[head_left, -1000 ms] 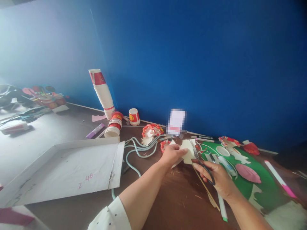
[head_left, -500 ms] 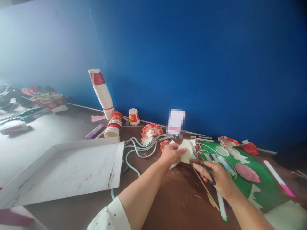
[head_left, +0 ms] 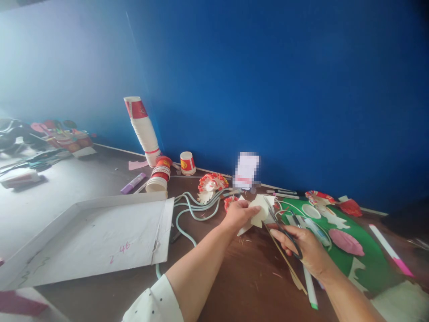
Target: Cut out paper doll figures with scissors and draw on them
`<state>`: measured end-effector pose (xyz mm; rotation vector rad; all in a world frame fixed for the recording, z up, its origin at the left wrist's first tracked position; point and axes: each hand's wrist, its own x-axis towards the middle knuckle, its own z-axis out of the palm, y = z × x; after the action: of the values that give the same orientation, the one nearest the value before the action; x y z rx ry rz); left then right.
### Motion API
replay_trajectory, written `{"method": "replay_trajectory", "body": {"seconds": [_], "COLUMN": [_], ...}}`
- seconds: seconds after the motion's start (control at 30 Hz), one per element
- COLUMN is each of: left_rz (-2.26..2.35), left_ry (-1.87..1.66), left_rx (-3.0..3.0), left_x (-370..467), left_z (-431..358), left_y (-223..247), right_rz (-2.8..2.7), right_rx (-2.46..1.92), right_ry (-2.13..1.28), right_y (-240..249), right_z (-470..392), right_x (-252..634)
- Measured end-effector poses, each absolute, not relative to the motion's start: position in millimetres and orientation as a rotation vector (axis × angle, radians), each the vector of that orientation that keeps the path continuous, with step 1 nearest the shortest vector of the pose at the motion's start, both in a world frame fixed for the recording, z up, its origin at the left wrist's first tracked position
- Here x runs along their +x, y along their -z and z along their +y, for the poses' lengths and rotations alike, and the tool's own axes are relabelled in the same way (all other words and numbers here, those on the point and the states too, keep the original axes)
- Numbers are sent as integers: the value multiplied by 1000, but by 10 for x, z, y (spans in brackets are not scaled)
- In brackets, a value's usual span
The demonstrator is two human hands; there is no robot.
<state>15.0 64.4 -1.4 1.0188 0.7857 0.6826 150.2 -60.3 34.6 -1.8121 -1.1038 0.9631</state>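
Pinched between the thumb and fingers of my left hand (head_left: 239, 218) is a pale cream piece of paper (head_left: 258, 216). My right hand (head_left: 303, 246) is closed around the dark handles of a pair of scissors (head_left: 291, 240). The scissor blades reach up to the right edge of the paper. A thin wooden stick (head_left: 286, 259) lies on the table below the blades, beside a white marker with a green end (head_left: 311, 288). Behind my left hand, a red and white cut paper-cup flower (head_left: 230, 203) is partly hidden.
A white cardboard tray (head_left: 83, 241) lies at the left. Stacked paper cups (head_left: 145, 134) lean near the blue wall. Pale blue cable (head_left: 182, 230) curls across the middle. Rightward are a green sheet (head_left: 368, 264), a pink paper oval (head_left: 346, 242) and a pink-ended marker (head_left: 392, 250).
The scissors have shifted slightly along the paper's right edge, and the paper's lower right outline looks more cut in. Both hands keep nearly the same place.
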Motion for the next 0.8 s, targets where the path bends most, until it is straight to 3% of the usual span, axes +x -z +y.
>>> {"method": "replay_trajectory", "body": {"seconds": [0.8], "left_rz": [634], "left_ry": [-706], "left_rx": [855], "left_x": [173], "left_z": [642], "left_y": [26], "right_rz": [-1115], "right_rx": [-1827], "right_ry": [-998], "right_y": [-325], "right_z": [-588], "right_x": [1495]}}
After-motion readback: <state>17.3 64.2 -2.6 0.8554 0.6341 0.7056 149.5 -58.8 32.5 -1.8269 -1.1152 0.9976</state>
